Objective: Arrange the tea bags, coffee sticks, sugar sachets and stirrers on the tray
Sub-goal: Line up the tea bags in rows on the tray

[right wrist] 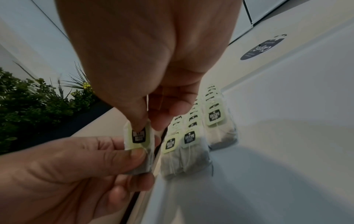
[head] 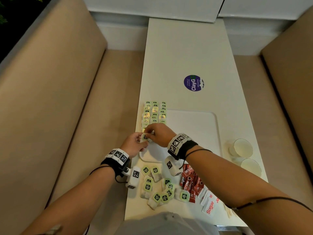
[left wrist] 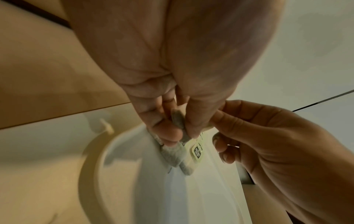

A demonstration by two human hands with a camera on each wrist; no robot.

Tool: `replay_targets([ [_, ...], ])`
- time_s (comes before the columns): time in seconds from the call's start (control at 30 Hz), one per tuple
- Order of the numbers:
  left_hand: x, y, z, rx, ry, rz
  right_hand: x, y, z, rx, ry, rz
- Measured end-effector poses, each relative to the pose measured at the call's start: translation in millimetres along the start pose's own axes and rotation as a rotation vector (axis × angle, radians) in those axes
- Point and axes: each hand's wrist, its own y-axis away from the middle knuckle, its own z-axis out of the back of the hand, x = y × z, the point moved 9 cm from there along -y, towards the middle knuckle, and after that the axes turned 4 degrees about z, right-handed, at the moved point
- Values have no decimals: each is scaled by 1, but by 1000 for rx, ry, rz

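Observation:
Both hands meet over the left part of the white tray (head: 199,119) and hold one tea bag (head: 145,137) between them. My left hand (head: 144,144) grips the bag's pouch (right wrist: 141,166) between thumb and fingers. My right hand (head: 149,133) pinches its green tag (right wrist: 138,136) from above. Three tidy rows of tea bags (head: 155,112) lie along the tray's left side, just beyond the hands. Loose tea bags (head: 157,187), red coffee sticks (head: 189,180) and sugar sachets (head: 210,202) lie on the table near me. Pale stirrers (head: 229,213) peek out under my right forearm.
Two clear cups (head: 242,148) stand at the table's right edge. A round purple sticker (head: 194,83) marks the tabletop beyond the tray. Beige sofa seats flank the narrow white table (head: 177,48). The right part of the tray is bare.

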Motion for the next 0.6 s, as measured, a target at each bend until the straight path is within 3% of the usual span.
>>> replay_targets([
  [0.13, 0, -8, 9, -75, -92, 21, -8, 3, 24, -45, 25, -15],
  [0.27, -9, -18, 14, -137, -279, -43, -32, 8, 43, -45, 100, -93],
  [0.5, -34, -27, -18, -17, -726, -185, -59, 22, 15, 275, 163, -197],
  [0.6, -38, -28, -28, -6, -859, -215, -67, 19, 5, 249, 188, -220],
])
